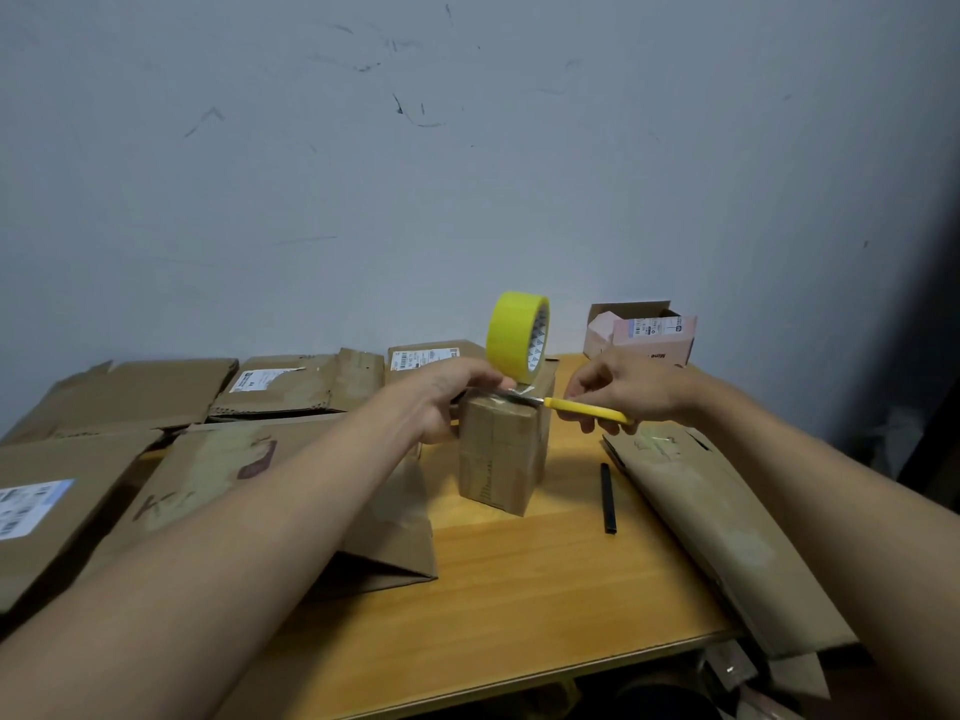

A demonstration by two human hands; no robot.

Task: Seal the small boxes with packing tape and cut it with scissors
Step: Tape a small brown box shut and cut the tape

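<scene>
A small brown cardboard box (501,449) stands upright in the middle of the wooden table (519,589). On its top stands a yellow tape roll (514,335) on edge, with a short strip of tape running down to the box top. My left hand (447,394) grips the box's upper left edge, fingers by the tape. My right hand (631,389) holds yellow-handled scissors (582,409), whose blades reach left across the box top at the tape strip.
Flattened cardboard boxes (171,392) cover the left side and back. A brown paper-like flattened box (727,532) lies on the right. A black stick-like object (608,498) lies on the table. A pink open box (644,332) stands back right, by the wall.
</scene>
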